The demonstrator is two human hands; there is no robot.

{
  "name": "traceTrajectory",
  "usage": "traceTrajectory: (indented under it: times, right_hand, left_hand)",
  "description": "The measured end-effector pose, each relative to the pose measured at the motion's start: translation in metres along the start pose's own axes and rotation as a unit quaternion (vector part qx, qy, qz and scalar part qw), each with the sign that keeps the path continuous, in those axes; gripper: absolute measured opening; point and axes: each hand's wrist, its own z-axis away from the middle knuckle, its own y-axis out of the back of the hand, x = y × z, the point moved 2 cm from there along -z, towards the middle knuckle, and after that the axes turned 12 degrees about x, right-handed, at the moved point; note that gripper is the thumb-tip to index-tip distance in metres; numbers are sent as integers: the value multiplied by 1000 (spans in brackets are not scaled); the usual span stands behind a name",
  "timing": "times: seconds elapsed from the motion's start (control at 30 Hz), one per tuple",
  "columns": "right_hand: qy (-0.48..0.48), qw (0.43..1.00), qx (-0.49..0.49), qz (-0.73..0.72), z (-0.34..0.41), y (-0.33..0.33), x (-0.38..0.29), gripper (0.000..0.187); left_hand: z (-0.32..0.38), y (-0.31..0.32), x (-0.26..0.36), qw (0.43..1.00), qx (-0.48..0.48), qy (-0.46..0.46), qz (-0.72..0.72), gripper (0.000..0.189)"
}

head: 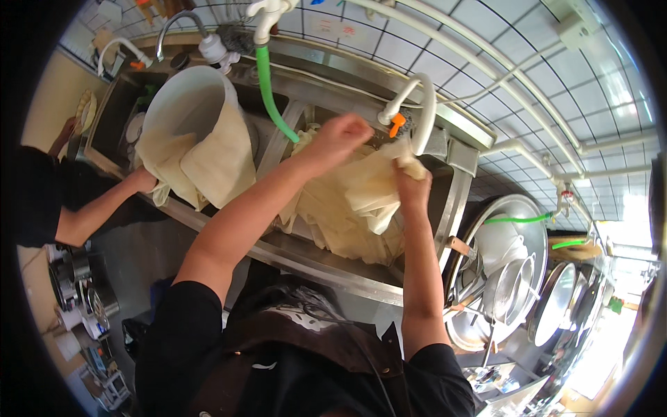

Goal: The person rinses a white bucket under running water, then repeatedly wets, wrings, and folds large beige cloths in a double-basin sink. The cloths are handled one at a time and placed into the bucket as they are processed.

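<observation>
A large cream cloth [338, 203] lies bunched in the stainless steel sink basin [448, 187] before me, wet-looking in its lower part. My right hand [415, 185] grips a gathered part of it near the basin's right side, and folds hang down to the left of the fist. Above the cloth, close to the back of the basin, is my left hand [348, 130]. Its fingers look curled, but motion blur hides whether they hold any cloth. A green hose [271, 94] reaches down to the cloth's left end. The white curved tap [427, 104] stands just behind my right hand.
In the left basin stands a white bucket [182, 99] with cream cloth [219, 161] draped over its rim. Another person's hand [141, 180] touches that cloth. Right of the sink are a large metal basin [539, 229], a strainer [508, 292] and a wooden-handled tool [461, 246].
</observation>
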Motion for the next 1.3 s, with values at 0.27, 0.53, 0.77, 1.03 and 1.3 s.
traceTrajectory:
  times: [0.27,0.53,0.77,1.03,1.3]
  right_hand:
    - [-180,926,97,-317,14,21,-3,33]
    - [-261,925,65,-268,2,2,-6,34]
    - [-239,922,80,-296,8,-3,1,36]
    - [-298,899,205,-246,1,13,-6,35]
    - [-340,917,141,-153,-6,40,-24,33]
  left_hand:
    - [97,96,-103,951,194,233,64,32]
    - [151,91,-163,917,228,312,98,26]
    - [153,99,-168,929,231,263,123,24]
    - [147,81,-154,957,181,205,93,22]
    - [128,59,-130,976,132,154,75,22]
